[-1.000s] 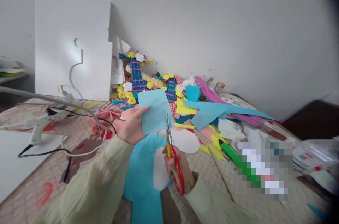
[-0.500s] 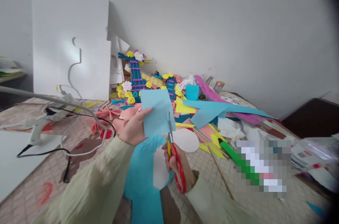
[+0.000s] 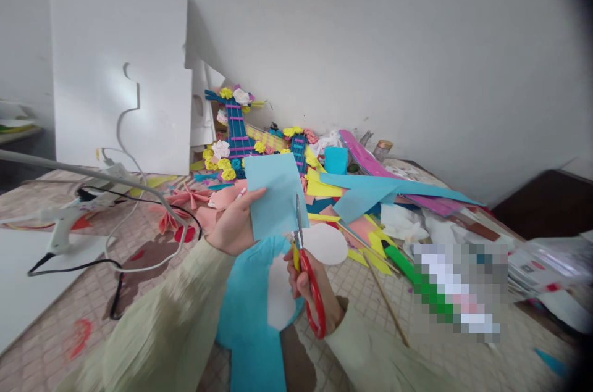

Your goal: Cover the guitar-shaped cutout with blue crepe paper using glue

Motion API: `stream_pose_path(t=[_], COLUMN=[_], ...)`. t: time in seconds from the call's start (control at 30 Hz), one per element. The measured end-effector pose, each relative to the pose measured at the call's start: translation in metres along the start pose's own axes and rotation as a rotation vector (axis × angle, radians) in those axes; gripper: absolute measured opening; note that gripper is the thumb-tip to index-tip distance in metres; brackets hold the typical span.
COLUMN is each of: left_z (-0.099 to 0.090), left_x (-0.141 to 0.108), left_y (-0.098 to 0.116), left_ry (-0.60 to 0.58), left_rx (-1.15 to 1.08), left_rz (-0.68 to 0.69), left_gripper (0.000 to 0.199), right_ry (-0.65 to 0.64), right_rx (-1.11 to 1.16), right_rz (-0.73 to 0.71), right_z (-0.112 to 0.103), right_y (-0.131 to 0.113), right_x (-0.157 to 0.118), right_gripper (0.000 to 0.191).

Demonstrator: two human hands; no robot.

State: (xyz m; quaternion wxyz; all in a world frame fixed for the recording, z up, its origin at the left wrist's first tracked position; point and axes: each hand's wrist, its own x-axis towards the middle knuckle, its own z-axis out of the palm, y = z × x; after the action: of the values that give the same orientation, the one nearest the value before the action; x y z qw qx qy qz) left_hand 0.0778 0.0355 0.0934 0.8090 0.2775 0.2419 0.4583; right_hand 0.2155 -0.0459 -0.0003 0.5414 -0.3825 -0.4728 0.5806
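Observation:
A light blue sheet of paper [image 3: 273,194] is pinched at its left edge by my left hand [image 3: 238,219], thumb on top. My right hand [image 3: 317,284] grips red-handled scissors [image 3: 315,308], their blades pointing up and lying at the sheet's lower right edge. A bit of yellow shows by the scissors' pivot. Below my hands lies a turquoise paper shape [image 3: 250,312] with a round top and a straight strip, and a white paper piece [image 3: 280,299] rests on it. A white oval [image 3: 327,244] is just beyond my right hand.
On the left sit a glue gun [image 3: 62,228] with its black cord and a white board [image 3: 120,83] against the wall. Guitar-like paper crafts [image 3: 238,133] with flowers stand behind. Coloured paper strips [image 3: 370,185], a green marker-like tube [image 3: 401,262] and a thin stick [image 3: 386,299] lie right.
My hands, the sheet and the scissors hold nearly the same position. The whole view has shifted very slightly.

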Motion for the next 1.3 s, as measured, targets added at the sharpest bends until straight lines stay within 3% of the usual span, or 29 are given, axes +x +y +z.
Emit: stream_pose_path(t=[0.4,0.9,1.13,1.3], left_z=[0.003,-0.011,-0.012,-0.011], left_x=[-0.001,0.006,0.009,0.009], left_y=[0.0,-0.001,0.0,0.0], left_ry=[0.053,-0.044,0.044,0.039], left_rx=[0.01,-0.04,-0.04,-0.05], left_rz=[0.002,-0.025,-0.012,-0.012], left_gripper=[0.036,0.038,0.032,0.029], right_ry=[0.06,0.046,0.059,0.088], right_rx=[-0.03,-0.099,-0.133,-0.109], right_rz=[0.063,0.047,0.06,0.063], right_z=[0.004,0.002,0.001,0.003], right_y=[-0.005,0.001,0.004,0.003], right_x=[-0.001,-0.001,-0.001,0.0], right_gripper=[0.068,0.063,0.07,0.071])
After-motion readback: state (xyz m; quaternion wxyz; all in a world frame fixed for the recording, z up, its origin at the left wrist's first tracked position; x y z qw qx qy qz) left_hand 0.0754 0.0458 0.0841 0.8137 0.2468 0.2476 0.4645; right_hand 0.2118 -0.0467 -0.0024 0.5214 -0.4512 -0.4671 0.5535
